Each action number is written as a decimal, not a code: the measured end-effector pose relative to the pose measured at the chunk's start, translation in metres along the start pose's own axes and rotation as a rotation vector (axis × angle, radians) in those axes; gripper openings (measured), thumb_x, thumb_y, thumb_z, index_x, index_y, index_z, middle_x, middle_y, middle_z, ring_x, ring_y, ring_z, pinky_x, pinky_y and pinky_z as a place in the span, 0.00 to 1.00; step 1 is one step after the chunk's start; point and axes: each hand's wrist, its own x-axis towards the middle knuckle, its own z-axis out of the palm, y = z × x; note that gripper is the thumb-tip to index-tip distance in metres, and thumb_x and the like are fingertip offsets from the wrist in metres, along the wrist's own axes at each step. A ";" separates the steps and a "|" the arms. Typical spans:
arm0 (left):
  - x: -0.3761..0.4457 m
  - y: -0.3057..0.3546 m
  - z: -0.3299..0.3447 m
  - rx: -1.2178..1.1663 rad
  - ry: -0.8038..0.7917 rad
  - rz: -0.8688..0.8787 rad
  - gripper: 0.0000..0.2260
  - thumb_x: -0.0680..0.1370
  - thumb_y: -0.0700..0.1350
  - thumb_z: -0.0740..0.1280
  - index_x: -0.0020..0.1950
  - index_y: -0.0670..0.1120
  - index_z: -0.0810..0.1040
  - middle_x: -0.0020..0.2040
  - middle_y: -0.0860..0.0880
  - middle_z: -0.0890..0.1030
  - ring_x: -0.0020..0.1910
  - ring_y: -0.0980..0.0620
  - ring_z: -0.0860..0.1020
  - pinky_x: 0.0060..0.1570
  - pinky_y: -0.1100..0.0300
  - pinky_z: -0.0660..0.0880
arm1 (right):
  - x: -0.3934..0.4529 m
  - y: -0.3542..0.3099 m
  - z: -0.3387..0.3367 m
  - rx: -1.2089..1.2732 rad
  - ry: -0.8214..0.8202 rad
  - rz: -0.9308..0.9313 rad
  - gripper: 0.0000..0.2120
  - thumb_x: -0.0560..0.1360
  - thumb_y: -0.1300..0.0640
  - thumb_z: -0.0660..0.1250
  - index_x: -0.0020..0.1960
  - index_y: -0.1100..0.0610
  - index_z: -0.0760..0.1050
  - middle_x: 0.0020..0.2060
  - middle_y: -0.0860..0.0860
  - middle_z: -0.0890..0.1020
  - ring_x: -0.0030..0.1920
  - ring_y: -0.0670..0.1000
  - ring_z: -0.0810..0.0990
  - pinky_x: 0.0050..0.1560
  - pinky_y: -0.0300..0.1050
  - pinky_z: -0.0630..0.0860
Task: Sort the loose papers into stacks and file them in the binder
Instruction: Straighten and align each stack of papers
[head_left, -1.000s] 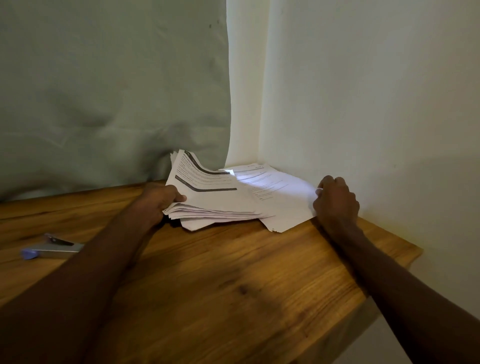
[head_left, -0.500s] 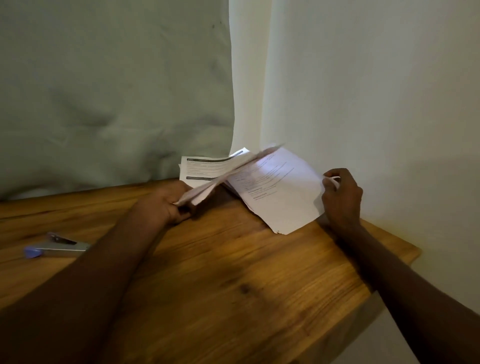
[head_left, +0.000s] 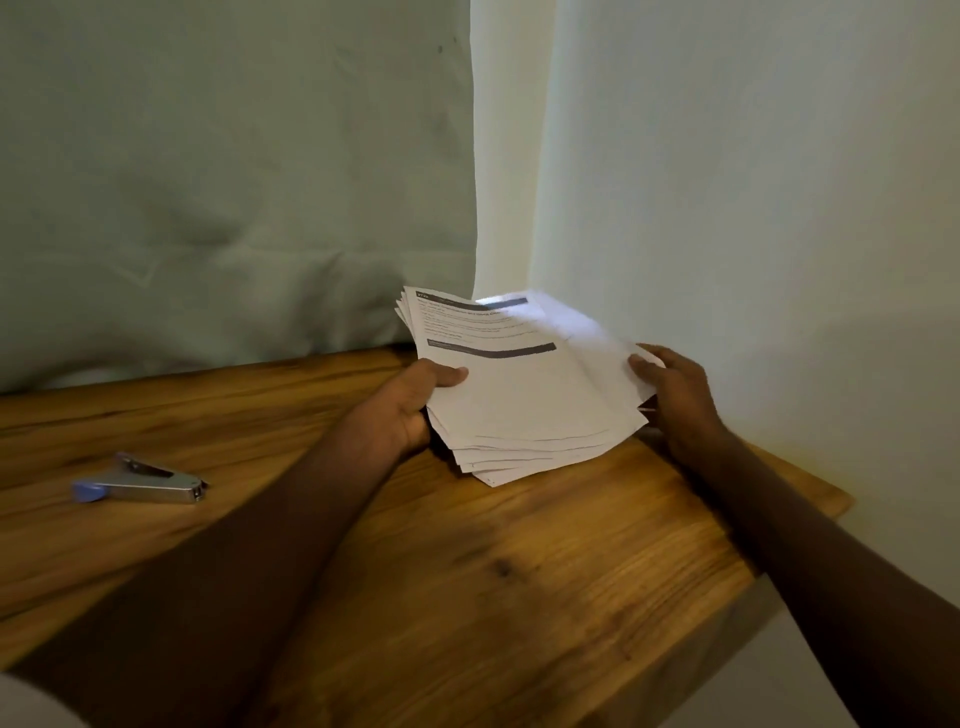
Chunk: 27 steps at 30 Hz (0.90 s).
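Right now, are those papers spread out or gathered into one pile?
Gathered. The papers form one loosely fanned stack, edges stepped at the near corner, gripped by the left hand and right hand.

The table (head_left: 467, 571) was warm-toned wood with visible grain and a soft sheen. The papers (head_left: 519, 405) were matt white sheets printed in black. The stapler (head_left: 140, 486) was shiny metal with a blue plastic end. The curtain (head_left: 234, 182) behind was pale, matt cloth.
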 end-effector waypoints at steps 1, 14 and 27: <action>-0.001 0.000 0.000 0.005 -0.010 0.001 0.11 0.80 0.31 0.66 0.58 0.43 0.80 0.51 0.40 0.85 0.51 0.39 0.83 0.45 0.46 0.81 | -0.001 0.001 0.002 0.009 -0.039 0.039 0.12 0.81 0.54 0.67 0.63 0.55 0.80 0.54 0.57 0.84 0.53 0.61 0.83 0.43 0.51 0.83; -0.003 0.003 0.004 0.092 0.040 -0.047 0.12 0.77 0.30 0.68 0.59 0.38 0.80 0.55 0.37 0.84 0.46 0.39 0.83 0.37 0.48 0.84 | -0.009 -0.004 0.004 0.060 -0.204 0.052 0.14 0.81 0.50 0.69 0.63 0.55 0.80 0.51 0.57 0.86 0.45 0.56 0.87 0.36 0.49 0.80; -0.001 0.023 -0.020 0.284 0.172 -0.042 0.16 0.76 0.27 0.68 0.62 0.39 0.79 0.60 0.38 0.82 0.54 0.37 0.82 0.48 0.47 0.79 | -0.009 0.005 0.008 -0.164 -0.310 0.044 0.13 0.85 0.51 0.61 0.65 0.54 0.78 0.56 0.57 0.82 0.58 0.59 0.82 0.48 0.47 0.83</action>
